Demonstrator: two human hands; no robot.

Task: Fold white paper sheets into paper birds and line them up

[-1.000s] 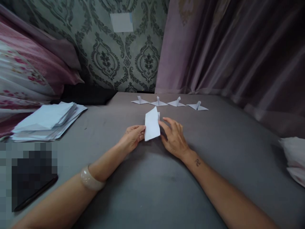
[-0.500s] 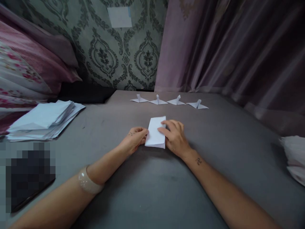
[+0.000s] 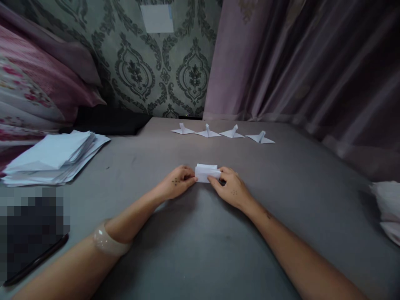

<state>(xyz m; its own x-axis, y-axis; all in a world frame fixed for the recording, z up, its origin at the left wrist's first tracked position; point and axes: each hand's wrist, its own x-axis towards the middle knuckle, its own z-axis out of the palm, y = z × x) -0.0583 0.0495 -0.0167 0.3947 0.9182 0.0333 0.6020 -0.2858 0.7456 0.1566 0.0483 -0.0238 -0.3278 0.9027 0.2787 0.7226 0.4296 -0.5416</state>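
Note:
A small white folded sheet of paper [image 3: 206, 171] is held between my two hands over the middle of the grey surface. Its near edge is bent up into a flap that faces me. My left hand [image 3: 178, 182] pinches the left edge, thumb in front and the other fingers curled behind. On the opposite side, my right hand [image 3: 230, 186] grips the right end with its thumb on the front face and its fingers at the back. Part of the paper's rear side is hidden from view.
Several white folded paper figures [image 3: 208, 131] stand in a row at the back. A stack of white sheets [image 3: 46, 156] lies at the left, near a black cloth [image 3: 109, 121]. A dark, pixelated object [image 3: 34, 241] is at the lower left. Whitish material [image 3: 387, 208] sits at the right edge.
The paper, a taller upright rectangle before, is now a short, wide one folded over. My right thumb has moved down to its lower front, and my left hand sits slightly lower.

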